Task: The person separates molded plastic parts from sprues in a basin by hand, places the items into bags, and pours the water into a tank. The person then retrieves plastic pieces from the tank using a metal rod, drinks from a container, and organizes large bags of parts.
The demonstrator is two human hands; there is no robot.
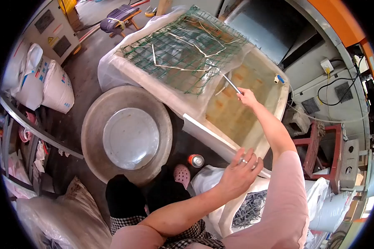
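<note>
My right hand (247, 97) is closed around the thin metal handle (232, 83) of a tool, held over the water tank (278, 120). The handle's far end points to the edge of a green wire mesh (178, 50), where shiny, clear material (212, 67) shows; I cannot tell what kind of tool it is. My left hand (242, 172), with a ring on one finger, has its fingers apart and slightly bent. It overlaps the tank's near rim in this view, above a white sack (226, 211) of small dark grey parts (249, 209).
A large round basin (91, 137) stands on the floor left of the tank. A spray can (196, 160) is near my pink shoe (181, 175). Full sacks (57, 87) lean at the left. A red stool (336, 145) and a machine with cables (332, 87) are at the right.
</note>
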